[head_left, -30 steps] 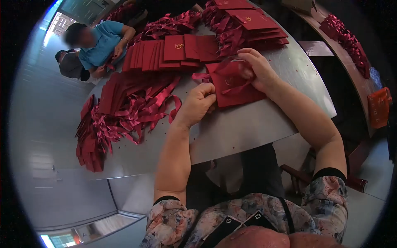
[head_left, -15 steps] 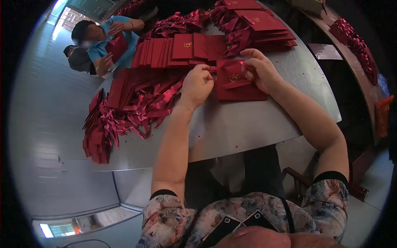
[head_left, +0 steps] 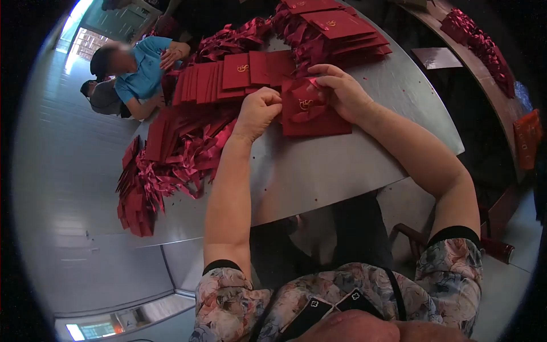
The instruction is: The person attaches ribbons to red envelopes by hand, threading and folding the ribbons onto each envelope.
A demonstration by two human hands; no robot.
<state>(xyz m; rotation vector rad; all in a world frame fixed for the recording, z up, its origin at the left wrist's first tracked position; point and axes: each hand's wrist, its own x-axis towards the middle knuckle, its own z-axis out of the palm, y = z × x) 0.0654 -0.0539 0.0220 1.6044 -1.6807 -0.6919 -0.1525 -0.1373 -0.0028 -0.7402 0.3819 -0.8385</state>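
Note:
A dark red paper bag (head_left: pixel 319 126) with a gold emblem lies in front of me on the metal table. My left hand (head_left: pixel 255 115) is closed in a pinch at the bag's left edge; the fingertips appear to hold a ribbon end, mostly hidden. On the upper right of the bag, my right hand (head_left: pixel 346 97) pinches the shiny red ribbon (head_left: pixel 313 83) between thumb and forefinger. A loop of that ribbon hangs across the bag's front, below the emblem.
Behind the bag stands a row of red bags (head_left: pixel 199 84). More bags with tangled ribbons (head_left: pixel 171 174) lie to the left, and another stack (head_left: pixel 342 28) at the back right. Across the table a person in a blue shirt (head_left: pixel 145 71) handles something red. A side bench (head_left: pixel 456 51) is at right.
The view has shifted, so the table's contents sit further left. My left hand is now closer to the bag's edge, and the ribbon loop hangs lower and rounder. The other person's hands have lowered.

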